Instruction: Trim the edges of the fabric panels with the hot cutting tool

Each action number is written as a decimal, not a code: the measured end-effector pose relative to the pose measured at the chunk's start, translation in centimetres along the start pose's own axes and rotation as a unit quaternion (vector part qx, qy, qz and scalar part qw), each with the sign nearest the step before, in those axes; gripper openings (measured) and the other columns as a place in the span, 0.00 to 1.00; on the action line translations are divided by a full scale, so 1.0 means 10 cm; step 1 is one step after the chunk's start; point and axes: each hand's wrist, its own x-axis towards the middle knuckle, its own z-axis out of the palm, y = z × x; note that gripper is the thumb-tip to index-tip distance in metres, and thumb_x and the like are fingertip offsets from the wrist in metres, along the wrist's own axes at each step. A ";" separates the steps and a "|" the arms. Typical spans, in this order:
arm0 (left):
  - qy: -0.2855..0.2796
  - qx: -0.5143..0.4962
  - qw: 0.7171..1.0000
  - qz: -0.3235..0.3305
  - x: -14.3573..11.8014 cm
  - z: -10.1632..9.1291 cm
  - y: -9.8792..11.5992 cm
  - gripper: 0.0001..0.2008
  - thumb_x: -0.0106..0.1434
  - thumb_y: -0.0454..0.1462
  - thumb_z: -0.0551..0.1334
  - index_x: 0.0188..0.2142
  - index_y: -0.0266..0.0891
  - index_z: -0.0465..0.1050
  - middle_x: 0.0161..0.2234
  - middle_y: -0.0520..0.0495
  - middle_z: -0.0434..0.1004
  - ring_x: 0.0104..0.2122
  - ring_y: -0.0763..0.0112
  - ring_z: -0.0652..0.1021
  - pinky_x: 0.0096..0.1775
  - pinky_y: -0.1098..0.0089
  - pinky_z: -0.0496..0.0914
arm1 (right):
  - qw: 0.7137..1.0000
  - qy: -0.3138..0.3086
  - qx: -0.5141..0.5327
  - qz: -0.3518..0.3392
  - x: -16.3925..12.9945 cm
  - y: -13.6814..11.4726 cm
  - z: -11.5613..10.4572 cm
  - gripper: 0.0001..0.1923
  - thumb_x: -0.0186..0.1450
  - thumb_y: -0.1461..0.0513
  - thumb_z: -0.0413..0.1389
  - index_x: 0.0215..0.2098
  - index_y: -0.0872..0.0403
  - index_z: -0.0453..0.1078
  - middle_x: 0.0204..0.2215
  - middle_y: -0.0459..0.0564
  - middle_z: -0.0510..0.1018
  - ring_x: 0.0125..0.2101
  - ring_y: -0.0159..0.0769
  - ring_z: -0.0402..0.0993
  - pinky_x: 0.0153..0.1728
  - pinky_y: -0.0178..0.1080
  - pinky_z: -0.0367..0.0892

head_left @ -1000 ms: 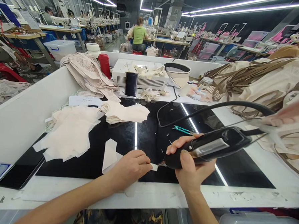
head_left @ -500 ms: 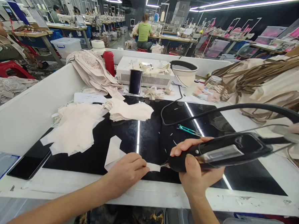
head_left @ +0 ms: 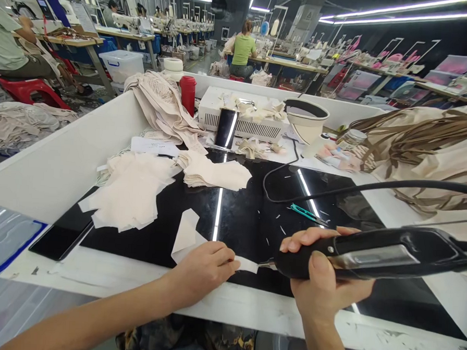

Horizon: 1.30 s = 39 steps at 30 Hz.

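Observation:
My left hand [head_left: 208, 273] is closed on a pale fabric piece [head_left: 187, 232], pinching its narrow end between thumb and fingers. One part of the piece lies folded on the black board [head_left: 231, 216], and a short strip sticks out to the right of my fingertips. My right hand [head_left: 321, 284] wraps around a black corded handheld tool [head_left: 386, 251], held almost level. Its narrow metal tip [head_left: 267, 264] is at the strip's right end; whether it touches, I cannot tell. Several stacked pale fabric pieces [head_left: 129, 190] and a second stack [head_left: 218, 173] lie farther left and back.
Teal thread snips [head_left: 307, 213] lie beyond my right hand among small white scraps. The tool's black cable [head_left: 374, 187] loops across the board. Behind stand a white vented box [head_left: 215, 111], a dark phone [head_left: 225, 128] and a red bottle [head_left: 188, 95]. Fabric with brown straps [head_left: 419, 132] is heaped at right.
The whole view has shifted, so the scene sits farther right. Both hands keep their grips. The strip's free end now curves slightly near the tool tip.

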 end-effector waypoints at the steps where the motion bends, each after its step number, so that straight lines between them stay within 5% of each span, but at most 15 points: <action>1: 0.004 -0.003 1.000 -0.001 0.00 0.00 0.00 0.11 0.80 0.25 0.59 0.55 0.34 0.76 0.43 0.45 0.83 0.44 0.64 0.83 0.49 0.64 0.82 | 1.000 0.005 0.004 0.004 0.01 -0.01 0.02 0.23 0.64 0.56 0.76 0.52 0.46 0.74 0.32 0.41 0.80 0.24 0.35 0.77 0.25 0.42 0.79; 15: -0.006 0.004 1.000 -0.009 0.06 0.00 0.05 0.11 0.82 0.25 0.57 0.50 0.35 0.77 0.41 0.47 0.81 0.41 0.67 0.81 0.48 0.66 0.80 | 0.998 -0.013 0.054 0.017 -0.01 0.06 0.27 0.23 0.63 0.58 0.75 0.52 0.47 0.74 0.30 0.39 0.80 0.23 0.34 0.76 0.23 0.40 0.78; 39: 0.025 -0.003 1.000 -0.002 0.07 -0.02 0.04 0.12 0.80 0.23 0.56 0.46 0.34 0.77 0.40 0.47 0.79 0.41 0.66 0.81 0.49 0.66 0.81 | 0.998 -0.013 0.064 0.012 -0.02 -0.07 0.16 0.22 0.64 0.58 0.75 0.52 0.48 0.75 0.30 0.40 0.81 0.24 0.33 0.76 0.23 0.37 0.76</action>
